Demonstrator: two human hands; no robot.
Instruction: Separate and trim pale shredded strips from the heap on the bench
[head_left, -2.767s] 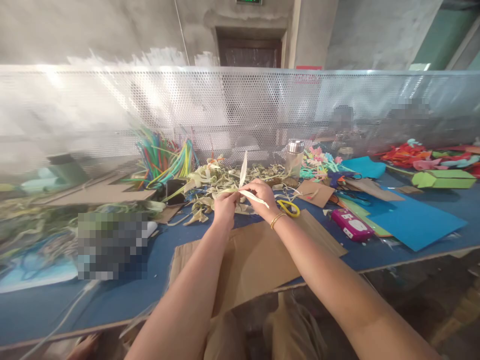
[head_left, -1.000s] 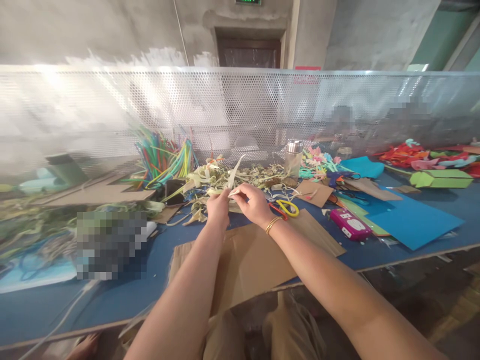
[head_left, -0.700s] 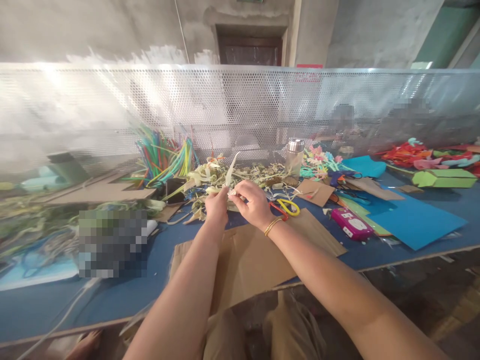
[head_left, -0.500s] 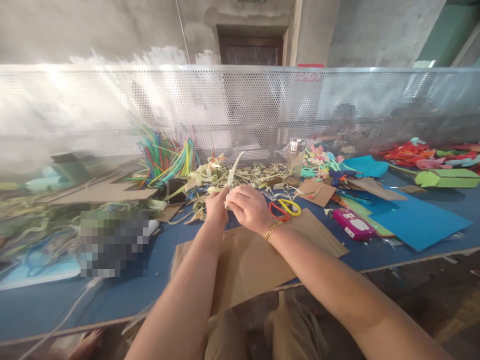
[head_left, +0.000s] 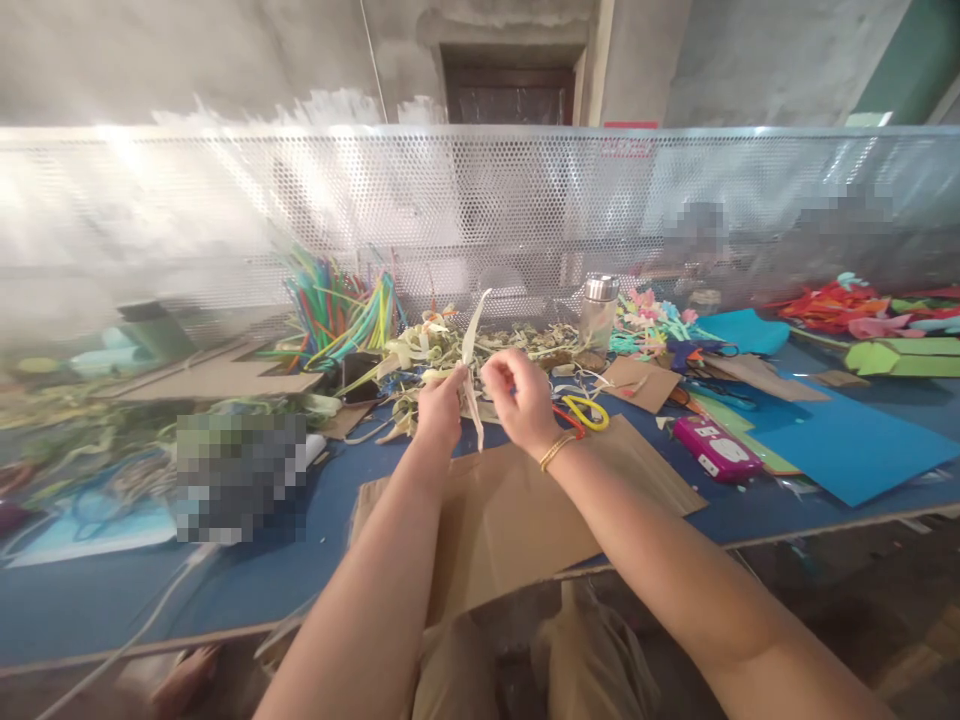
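Left hand [head_left: 441,405] is pinched on a pale strip [head_left: 471,338], thin, fibrous and matte; one pointed blade stands up and a crumpled tail hangs below the fingertips. Right hand [head_left: 523,400] is apart from it, just beside, with fingers curled; whether it grips anything cannot be determined. The strip is above the desk [head_left: 300,580], between its near and far edges. Corrugated cardboard [head_left: 517,520], flat and brown, lies beneath the forearms and reaches the near edge. Toward the far edge sit a tangled heap of dry, curled plant material [head_left: 412,355], a bundle of slender coloured strands [head_left: 330,315] and an upright transparent bottle [head_left: 598,325] with a metallic cap. Right of the cardboard lie a glossy, rounded magenta case [head_left: 718,450] and a smooth blue sheet [head_left: 855,440], its pointed corner toward the near edge.
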